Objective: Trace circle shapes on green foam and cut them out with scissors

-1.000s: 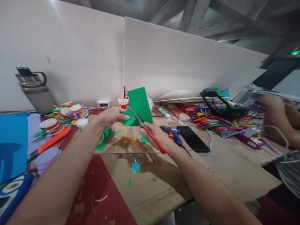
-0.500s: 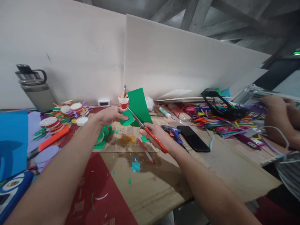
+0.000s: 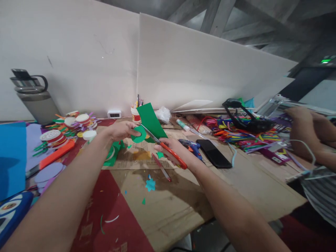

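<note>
My left hand pinches a round piece of green paper between thumb and fingers. My right hand is closed round the red handles of a pair of scissors. The scissor blades point up and left, and lie along the edge of the green round. A larger sheet of green paper stands tilted beyond the blades; whether it is still joined to the round I cannot tell. Below the hands lie a red pen and a blue star-shaped cutout.
Left are a bottle, an orange utility knife and decorated paper cups. Right are a blue glue gun, a black phone and colourful pipe cleaners. Another person's arm rests at the far right.
The view has shifted slightly, so most things sit a little further left. The green sheet leans more to the left. Both hands keep their hold.
</note>
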Available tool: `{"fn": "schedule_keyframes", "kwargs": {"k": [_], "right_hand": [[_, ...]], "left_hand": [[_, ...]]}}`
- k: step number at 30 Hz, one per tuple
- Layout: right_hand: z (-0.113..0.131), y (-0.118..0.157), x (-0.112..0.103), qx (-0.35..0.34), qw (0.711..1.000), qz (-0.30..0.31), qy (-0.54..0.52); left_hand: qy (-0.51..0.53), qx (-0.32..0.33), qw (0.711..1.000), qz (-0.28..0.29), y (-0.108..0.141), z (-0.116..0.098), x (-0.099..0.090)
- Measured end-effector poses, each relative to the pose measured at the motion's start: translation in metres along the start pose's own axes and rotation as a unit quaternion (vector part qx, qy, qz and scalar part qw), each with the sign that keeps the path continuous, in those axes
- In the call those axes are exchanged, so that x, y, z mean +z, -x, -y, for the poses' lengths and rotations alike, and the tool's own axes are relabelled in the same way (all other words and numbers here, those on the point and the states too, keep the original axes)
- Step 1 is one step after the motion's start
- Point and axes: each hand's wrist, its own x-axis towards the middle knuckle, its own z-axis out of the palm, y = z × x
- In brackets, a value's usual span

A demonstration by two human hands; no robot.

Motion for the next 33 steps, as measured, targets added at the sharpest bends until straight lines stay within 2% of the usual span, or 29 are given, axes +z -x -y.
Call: {"fn": "schedule_keyframes", "kwargs": {"k": [8, 13, 17, 20, 22, 25, 29, 33], "right_hand": [[-0.001, -0.001, -0.003, 0.005, 1.0, 0.015, 0.006], [0.002, 0.001, -0.003, 0.027, 0.999, 0.017, -0.007], [-0.008, -0.006, -0.003, 0.034, 0.998, -0.025, -0.044], [-0.021, -0.016, -0.005, 0.053, 0.994, -0.074, -0.055], [-0.03, -0.022, -0.008, 0.039, 0.994, -0.107, -0.001], [-0.038, -0.027, -0.01, 0.003, 0.978, -0.151, 0.142], [-0.041, -0.024, -0.005, 0.063, 0.953, -0.127, 0.266], [-0.036, -0.02, 0.003, 0.113, 0.931, -0.104, 0.33]], "left_hand": [[0.021, -0.024, 0.999, 0.006, -0.002, 0.004, 0.0], [-0.012, -0.032, 0.999, 0.006, -0.007, 0.009, -0.003], [-0.01, -0.052, 0.999, 0.005, -0.011, 0.013, -0.002], [0.025, -0.031, 0.999, 0.003, -0.012, 0.014, 0.002], [0.049, 0.0, 0.999, -0.014, -0.014, 0.015, 0.005], [0.076, 0.057, 0.993, -0.075, -0.017, 0.016, 0.008], [0.12, 0.135, 0.972, -0.149, -0.023, 0.017, 0.013], [0.156, 0.175, 0.949, -0.21, -0.027, 0.02, 0.03]]}}
